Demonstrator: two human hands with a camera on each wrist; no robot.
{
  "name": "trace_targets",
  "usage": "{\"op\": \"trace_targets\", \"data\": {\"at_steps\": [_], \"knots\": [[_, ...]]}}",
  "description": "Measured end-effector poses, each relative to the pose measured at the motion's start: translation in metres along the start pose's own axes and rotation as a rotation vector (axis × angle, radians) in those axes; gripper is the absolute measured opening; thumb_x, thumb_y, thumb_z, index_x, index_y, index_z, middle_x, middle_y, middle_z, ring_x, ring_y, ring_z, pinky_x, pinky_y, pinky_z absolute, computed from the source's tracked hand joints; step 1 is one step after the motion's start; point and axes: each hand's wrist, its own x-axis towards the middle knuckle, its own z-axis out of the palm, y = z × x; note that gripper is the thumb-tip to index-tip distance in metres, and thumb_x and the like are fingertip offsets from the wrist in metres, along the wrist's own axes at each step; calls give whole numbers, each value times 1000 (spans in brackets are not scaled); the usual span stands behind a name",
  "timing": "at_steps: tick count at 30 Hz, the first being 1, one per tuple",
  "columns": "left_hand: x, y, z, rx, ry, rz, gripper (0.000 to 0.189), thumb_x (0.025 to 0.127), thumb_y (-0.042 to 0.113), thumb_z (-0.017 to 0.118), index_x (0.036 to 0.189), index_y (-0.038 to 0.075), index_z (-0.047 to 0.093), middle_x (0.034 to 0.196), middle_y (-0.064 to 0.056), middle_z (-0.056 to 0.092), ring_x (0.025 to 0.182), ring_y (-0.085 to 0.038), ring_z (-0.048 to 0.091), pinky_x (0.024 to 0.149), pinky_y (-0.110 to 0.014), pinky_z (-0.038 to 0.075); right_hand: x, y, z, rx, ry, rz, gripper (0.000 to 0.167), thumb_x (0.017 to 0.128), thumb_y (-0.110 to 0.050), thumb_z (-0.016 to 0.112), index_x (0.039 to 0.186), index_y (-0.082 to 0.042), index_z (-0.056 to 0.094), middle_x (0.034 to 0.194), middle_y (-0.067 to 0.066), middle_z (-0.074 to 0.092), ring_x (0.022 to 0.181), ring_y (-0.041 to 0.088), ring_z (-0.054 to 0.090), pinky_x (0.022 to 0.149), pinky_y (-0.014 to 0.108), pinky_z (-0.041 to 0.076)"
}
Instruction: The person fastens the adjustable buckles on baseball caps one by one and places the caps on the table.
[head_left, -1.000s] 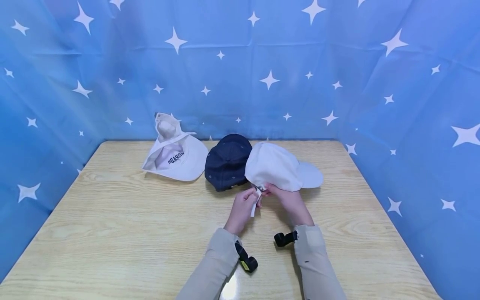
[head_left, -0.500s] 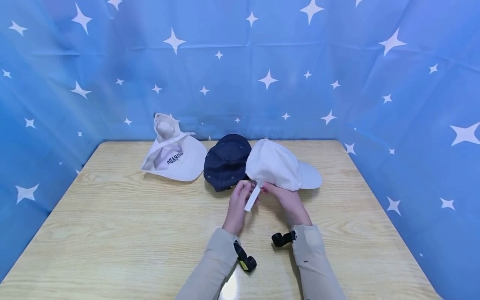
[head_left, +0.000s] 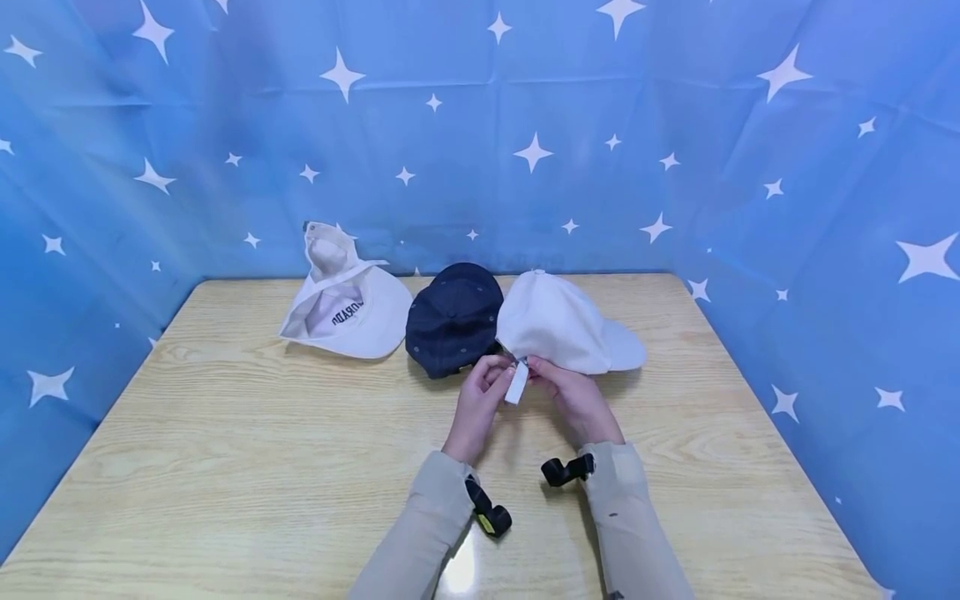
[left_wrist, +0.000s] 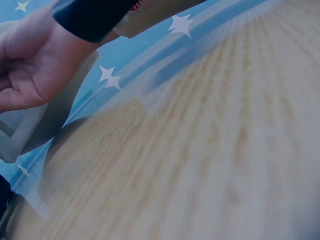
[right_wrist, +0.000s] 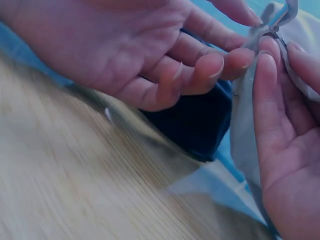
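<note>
A white baseball cap point(head_left: 555, 321) sits at the right of the row, brim to the right. Its back strap hangs down as a loose white tail point(head_left: 517, 383) between the hands. My right hand point(head_left: 576, 402) pinches the strap beside the small metal buckle point(right_wrist: 274, 31), seen close in the right wrist view. On the other side, my left hand point(head_left: 474, 408) has thumb and forefinger at the strap, its other fingers point(right_wrist: 170, 85) loosely curled. In the left wrist view the right hand point(left_wrist: 35, 65) covers part of the white cap point(left_wrist: 57, 112).
A navy cap point(head_left: 453, 321) stands directly left of the white one. Further left, another white cap point(head_left: 382, 321) lies with its inside showing dark lettering. All rest toward the back of the wooden table point(head_left: 262, 467), before a blue star-patterned curtain point(head_left: 420, 67).
The left hand has let go of the strap's tail, which swung from upright to slanting and now hangs shorter. The left fingers have moved up to the buckle area; the white cap tilted slightly upward.
</note>
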Motion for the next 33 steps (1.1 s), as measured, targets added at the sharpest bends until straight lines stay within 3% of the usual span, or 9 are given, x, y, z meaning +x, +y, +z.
{"op": "trace_targets", "data": {"at_steps": [3,6,9,12,16,21,26,33], "knots": [[4,-11,-1,-36,-24,6,24,88,22,57,98,2,49,82,-7,59,66,-18,54,60,-39,45,-1,1,2,51,-1,27,10,86,-4,56,96,-4,59,91,6,60,78,16,61,76,30,49],[8,-21,-4,-55,-36,19,24,86,24,59,90,3,47,80,-19,55,65,-20,55,59,-34,46,1,4,3,135,-56,11,9,88,-4,54,95,-6,58,88,3,61,75,13,61,71,25,50],[10,-22,-3,-61,-53,13,20,87,19,58,87,3,46,84,-30,52,66,-17,56,59,-30,47,0,4,-1,259,-86,1,10,89,-2,51,93,-7,58,87,2,61,74,12,60,72,23,49],[12,-24,0,-62,-67,-13,17,88,17,56,87,4,46,82,-27,53,66,-17,56,61,-32,47,-3,2,-8,410,-63,-3,11,89,1,50,95,-6,57,89,4,61,78,13,59,75,23,48],[11,-25,0,-54,-52,-51,16,88,18,57,85,5,47,76,-13,56,65,-18,55,60,-35,46,-6,2,-14,550,-21,-12,10,89,2,48,93,-3,56,86,7,62,77,14,59,74,22,48],[5,-25,-5,-24,5,-62,23,86,24,59,80,6,46,73,-10,55,63,-16,54,58,-29,45,-7,6,-13,590,-45,3,13,91,1,45,91,-3,57,83,8,63,75,15,61,73,21,48],[3,-25,-5,-9,6,-54,28,85,29,60,78,7,45,73,-8,55,64,-15,55,58,-28,45,-9,7,-12,572,-45,-12,14,91,0,44,90,-3,57,82,8,64,74,14,62,72,21,49],[7,-25,-1,-73,45,-49,23,85,24,61,76,9,46,70,-8,58,63,-21,57,56,-30,46,-8,3,-15,566,-45,-38,13,90,2,45,92,-3,57,84,8,63,77,15,61,73,22,48]]}}
